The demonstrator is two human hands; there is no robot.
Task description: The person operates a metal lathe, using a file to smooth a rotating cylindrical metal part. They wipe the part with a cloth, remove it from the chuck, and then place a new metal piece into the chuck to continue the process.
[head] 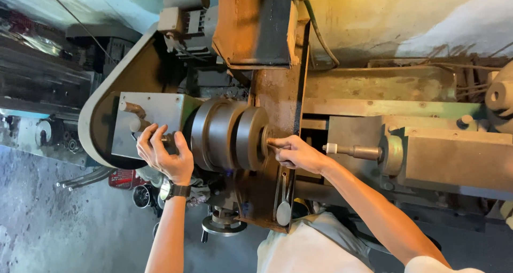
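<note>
Both arms reach up from the bottom of the view, and the 2 hands work well apart, one at each end of a stack of dark round metal discs (230, 135) mounted on a lathe-like machine. The left hand (163, 153), a watch (178, 190) on its wrist, is cupped with its fingers curled around a small metal part at the grey sheet-metal housing (152, 110), just beside the discs' outer end. The right hand (296, 153) is closed around a slim tool whose tip touches the face of the nearest disc. Just past that hand, a steel spindle (355, 151) juts from the grey-green tailstock block (454, 158) and points toward the discs. A wide drive belt (99, 104) loops round the housing, and a motor (187, 19) sits above. A rusty upright plate (278, 91) stands behind the discs.
</note>
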